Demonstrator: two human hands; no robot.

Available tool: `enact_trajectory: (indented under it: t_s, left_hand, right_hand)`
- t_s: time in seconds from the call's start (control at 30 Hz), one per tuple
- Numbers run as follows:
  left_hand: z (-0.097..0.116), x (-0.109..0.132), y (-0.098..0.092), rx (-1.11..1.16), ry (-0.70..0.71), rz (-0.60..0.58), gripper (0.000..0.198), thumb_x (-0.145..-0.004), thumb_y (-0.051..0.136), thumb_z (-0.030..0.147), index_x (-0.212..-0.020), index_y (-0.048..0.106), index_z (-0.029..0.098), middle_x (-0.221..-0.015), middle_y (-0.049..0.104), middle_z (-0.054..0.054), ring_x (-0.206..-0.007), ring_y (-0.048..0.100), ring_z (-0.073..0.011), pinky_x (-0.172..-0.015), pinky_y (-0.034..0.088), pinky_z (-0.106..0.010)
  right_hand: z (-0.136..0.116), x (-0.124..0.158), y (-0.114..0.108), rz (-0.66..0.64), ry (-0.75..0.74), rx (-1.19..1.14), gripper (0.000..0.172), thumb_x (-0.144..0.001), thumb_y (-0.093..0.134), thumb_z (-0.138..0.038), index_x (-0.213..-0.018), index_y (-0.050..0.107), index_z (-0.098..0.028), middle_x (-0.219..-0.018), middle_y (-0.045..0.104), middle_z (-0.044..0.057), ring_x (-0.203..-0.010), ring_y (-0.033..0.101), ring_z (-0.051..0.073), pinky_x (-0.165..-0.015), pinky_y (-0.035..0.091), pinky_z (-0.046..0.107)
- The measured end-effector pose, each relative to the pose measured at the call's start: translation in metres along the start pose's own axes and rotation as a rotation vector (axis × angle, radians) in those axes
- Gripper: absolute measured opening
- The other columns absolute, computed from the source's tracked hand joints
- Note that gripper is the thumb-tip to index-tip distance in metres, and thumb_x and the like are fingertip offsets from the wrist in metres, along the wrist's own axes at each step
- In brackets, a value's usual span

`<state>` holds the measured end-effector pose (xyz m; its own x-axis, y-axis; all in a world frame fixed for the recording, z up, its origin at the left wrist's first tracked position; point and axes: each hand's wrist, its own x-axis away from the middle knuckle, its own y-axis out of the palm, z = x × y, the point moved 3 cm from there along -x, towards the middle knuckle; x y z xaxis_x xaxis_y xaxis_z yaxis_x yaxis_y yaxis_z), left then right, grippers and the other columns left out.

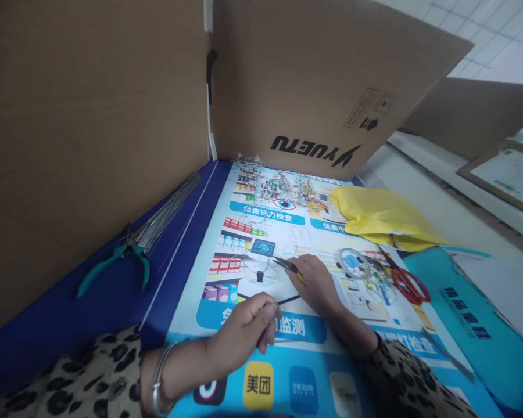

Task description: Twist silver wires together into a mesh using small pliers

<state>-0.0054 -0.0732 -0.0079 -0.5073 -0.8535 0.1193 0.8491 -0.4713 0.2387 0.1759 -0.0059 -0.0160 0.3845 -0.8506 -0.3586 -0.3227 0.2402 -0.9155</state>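
My left hand (244, 334) is closed in a pinch on the end of a thin dark wire (287, 300) that runs toward my right hand. My right hand (316, 284) grips small pliers (287, 266) with yellow handles, their tip pointing left over a thin wire shape lying on the printed poster (261, 232). Both wrists rest on the poster. A silver bangle sits on my left wrist, and both sleeves are leopard print.
Teal-handled pliers (126, 258) lie at the left beside a bundle of straight wires (169, 209). Red scissors (409, 284), a coil of clear wire (353, 261) and a yellow bag (379, 215) lie at the right. Finished wire pieces (279, 186) pile up before cardboard walls (91, 116).
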Motion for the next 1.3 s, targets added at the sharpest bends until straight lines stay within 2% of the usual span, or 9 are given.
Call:
enact_trajectory:
  t_s: [0.17, 0.37, 0.87, 1.0, 1.2, 1.3]
  left_hand:
    - [0.001, 0.006, 0.001, -0.043, -0.021, -0.013, 0.034, -0.092, 0.033, 0.042, -0.081, 0.048, 0.015, -0.048, 0.044, 0.006, -0.043, 0.036, -0.0071, -0.051, 0.032, -0.02]
    - [-0.004, 0.009, 0.003, -0.108, -0.08, -0.032, 0.036, -0.092, 0.032, 0.045, -0.079, 0.047, 0.016, -0.046, 0.037, 0.007, -0.043, 0.031, -0.0074, -0.047, 0.027, -0.02]
    - [-0.004, 0.011, 0.006, -0.162, -0.02, -0.008, 0.036, -0.09, 0.034, 0.047, -0.077, 0.046, 0.016, -0.053, 0.033, 0.006, -0.048, 0.027, -0.0081, -0.047, 0.022, -0.021]
    - [-0.008, 0.01, 0.003, -0.137, -0.066, 0.011, 0.037, -0.089, 0.036, 0.05, -0.075, 0.045, 0.017, -0.056, 0.036, 0.005, -0.051, 0.029, -0.0081, -0.048, 0.023, -0.02]
    - [-0.007, 0.01, 0.005, -0.147, -0.106, 0.012, 0.04, -0.087, 0.036, 0.054, -0.073, 0.043, 0.018, -0.046, 0.034, 0.008, -0.043, 0.026, -0.0079, -0.045, 0.021, -0.021]
    - [-0.005, 0.009, 0.006, -0.169, -0.071, -0.001, 0.04, -0.089, 0.034, 0.053, -0.078, 0.047, 0.017, -0.041, 0.036, 0.008, -0.041, 0.028, -0.0085, -0.046, 0.024, -0.021]
  right_hand:
    - [0.007, -0.001, 0.003, 0.058, 0.007, -0.051, 0.023, -0.085, 0.048, -0.029, -0.101, 0.059, -0.018, -0.09, 0.06, 0.008, -0.089, 0.052, 0.021, -0.08, 0.043, 0.034]
    - [0.012, -0.002, 0.002, 0.083, 0.015, -0.082, 0.023, -0.085, 0.048, -0.03, -0.103, 0.058, -0.02, -0.092, 0.061, 0.008, -0.091, 0.054, 0.02, -0.08, 0.045, 0.035]
    - [0.011, -0.006, 0.005, 0.04, 0.05, -0.099, 0.026, -0.084, 0.05, -0.034, -0.103, 0.059, -0.019, -0.095, 0.058, 0.009, -0.093, 0.051, 0.022, -0.083, 0.042, 0.037]
    - [0.011, -0.006, 0.005, 0.049, 0.047, -0.095, 0.026, -0.083, 0.051, -0.035, -0.103, 0.059, -0.021, -0.094, 0.059, 0.008, -0.092, 0.052, 0.021, -0.081, 0.043, 0.037]
    - [0.014, -0.005, 0.006, 0.069, 0.041, -0.114, 0.026, -0.084, 0.051, -0.036, -0.105, 0.056, -0.022, -0.096, 0.06, 0.007, -0.093, 0.052, 0.021, -0.082, 0.043, 0.037]
    - [0.014, -0.005, 0.006, 0.075, 0.039, -0.124, 0.026, -0.084, 0.051, -0.036, -0.105, 0.056, -0.022, -0.095, 0.06, 0.007, -0.094, 0.052, 0.021, -0.082, 0.044, 0.037]
